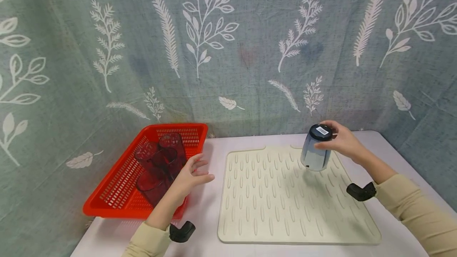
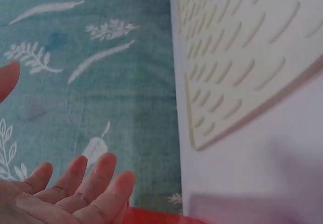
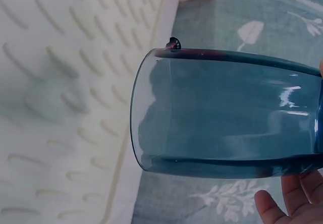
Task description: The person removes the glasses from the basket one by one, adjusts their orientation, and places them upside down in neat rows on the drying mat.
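Observation:
A blue-tinted drinking glass (image 1: 315, 154) is held upside down by my right hand (image 1: 339, 140), which grips it near its dark base with a barcode label. Its rim hangs above the right back part of a cream drying mat (image 1: 264, 193); a shadow falls on the mat beneath. In the right wrist view the glass (image 3: 227, 115) fills the middle, fingertips at its base end. My left hand (image 1: 189, 175) hovers beside the red basket (image 1: 121, 185), fingers relaxed and spread, holding nothing. The left wrist view shows that hand (image 2: 75, 193) with its palm bare.
Several dark red-looking glasses (image 1: 153, 185) lie and lean inside the red basket at the left. The mat has raised ridges and sits on a white table (image 1: 210, 233). A green leaf-patterned cloth (image 1: 250, 50) hangs behind the table.

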`<move>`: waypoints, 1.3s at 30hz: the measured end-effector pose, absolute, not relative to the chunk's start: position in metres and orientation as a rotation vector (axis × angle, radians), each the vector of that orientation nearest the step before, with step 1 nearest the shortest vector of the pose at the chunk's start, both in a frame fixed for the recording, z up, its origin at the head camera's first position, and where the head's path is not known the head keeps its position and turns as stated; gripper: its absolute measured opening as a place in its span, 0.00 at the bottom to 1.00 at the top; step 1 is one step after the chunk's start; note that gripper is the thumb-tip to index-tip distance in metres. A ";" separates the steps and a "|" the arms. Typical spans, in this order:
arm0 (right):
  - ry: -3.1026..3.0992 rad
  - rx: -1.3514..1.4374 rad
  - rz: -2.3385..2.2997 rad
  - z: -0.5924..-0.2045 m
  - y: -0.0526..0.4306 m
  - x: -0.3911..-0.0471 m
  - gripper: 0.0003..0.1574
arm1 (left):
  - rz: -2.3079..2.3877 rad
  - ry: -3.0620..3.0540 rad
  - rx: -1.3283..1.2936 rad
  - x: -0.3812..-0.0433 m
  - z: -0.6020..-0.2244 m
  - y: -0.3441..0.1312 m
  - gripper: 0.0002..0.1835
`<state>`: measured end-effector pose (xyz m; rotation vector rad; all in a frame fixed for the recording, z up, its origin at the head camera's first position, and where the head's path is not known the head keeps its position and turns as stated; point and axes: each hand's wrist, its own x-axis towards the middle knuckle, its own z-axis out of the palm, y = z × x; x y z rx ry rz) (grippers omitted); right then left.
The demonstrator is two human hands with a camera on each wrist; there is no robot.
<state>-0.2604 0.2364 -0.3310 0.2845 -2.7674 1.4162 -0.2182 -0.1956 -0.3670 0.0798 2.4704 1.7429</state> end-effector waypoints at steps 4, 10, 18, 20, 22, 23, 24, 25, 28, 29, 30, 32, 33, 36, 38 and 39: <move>-2.787 0.267 1.373 -0.334 0.245 -0.264 0.50 | 1.732 2.493 0.052 -0.212 -0.361 -0.207 0.41; -2.794 0.234 1.370 -0.339 0.258 -0.268 0.51 | 1.747 2.481 0.083 -0.199 -0.347 -0.225 0.42; -2.807 0.188 1.367 -0.347 0.266 -0.277 0.51 | 1.723 2.528 0.085 -0.192 -0.329 -0.250 0.44; -2.808 0.180 1.371 -0.349 0.267 -0.280 0.51 | 1.710 2.551 0.090 -0.190 -0.326 -0.257 0.44; -2.808 0.173 1.371 -0.352 0.266 -0.282 0.51 | 1.701 2.579 0.095 -0.189 -0.322 -0.263 0.44; -2.810 0.170 1.369 -0.353 0.266 -0.284 0.51 | 1.698 2.594 0.096 -0.189 -0.320 -0.266 0.44; -2.812 0.165 1.366 -0.355 0.266 -0.285 0.52 | 1.691 2.609 0.093 -0.189 -0.317 -0.269 0.44; -2.814 0.162 1.364 -0.356 0.266 -0.287 0.52 | 1.683 2.625 0.087 -0.188 -0.316 -0.273 0.44; -2.818 0.153 1.353 -0.360 0.267 -0.290 0.53 | 1.691 2.654 0.062 -0.188 -0.310 -0.283 0.44; -2.821 0.148 1.348 -0.362 0.268 -0.292 0.53 | 1.689 2.665 0.051 -0.187 -0.308 -0.287 0.44; -2.821 0.145 1.347 -0.363 0.268 -0.293 0.54 | 1.687 2.675 0.045 -0.187 -0.307 -0.290 0.44; -2.819 0.145 1.340 -0.366 0.269 -0.296 0.54 | 1.672 2.697 0.030 -0.187 -0.305 -0.297 0.45; -2.817 0.146 1.332 -0.367 0.269 -0.297 0.54 | 1.663 2.707 0.022 -0.187 -0.303 -0.301 0.45; -2.816 0.161 1.307 -0.371 0.269 -0.300 0.52 | 1.611 2.745 0.001 -0.187 -0.301 -0.310 0.46; -2.817 0.170 1.290 -0.373 0.268 -0.301 0.52 | 1.590 2.762 -0.018 -0.187 -0.299 -0.316 0.46; -2.819 0.172 1.283 -0.374 0.267 -0.302 0.52 | 1.573 2.778 -0.029 -0.187 -0.299 -0.319 0.46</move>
